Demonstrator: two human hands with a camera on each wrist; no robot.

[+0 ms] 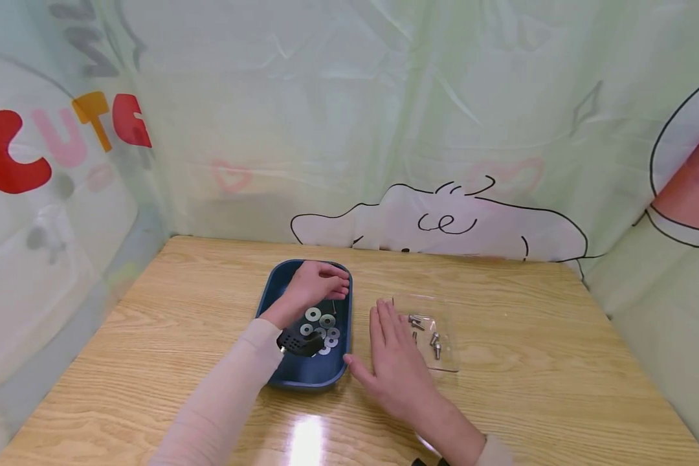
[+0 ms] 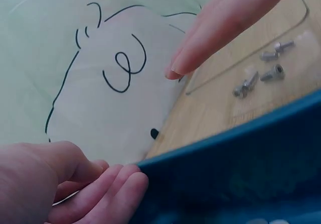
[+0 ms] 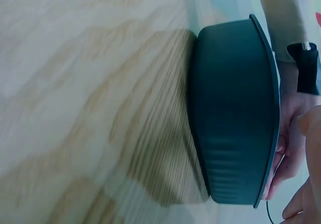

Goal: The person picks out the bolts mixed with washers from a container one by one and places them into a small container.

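Observation:
My left hand point(image 1: 314, 285) hovers over the far right part of a dark blue tray point(image 1: 303, 374), its fingertips right at the right rim. Its fingers are loosely bent beside the thumb, and no object shows between them. Inside the tray lie several flat metal washers point(image 1: 327, 321) and a thin screw point(image 1: 334, 307). My right hand point(image 1: 397, 362) extends forward with straight fingers, between the blue tray and a clear plastic tray point(image 1: 448, 362), overlapping the clear tray's left edge. Several short metal socket-head bolts point(image 2: 272, 73) sit in the clear tray; the right hand covers part of that tray.
Both trays stand on a wood-grain table point(image 1: 530, 382). A pale printed curtain point(image 1: 349, 129) rises along the table's back and sides. Black wrist gear point(image 1: 299, 343) on the left arm hides part of the blue tray.

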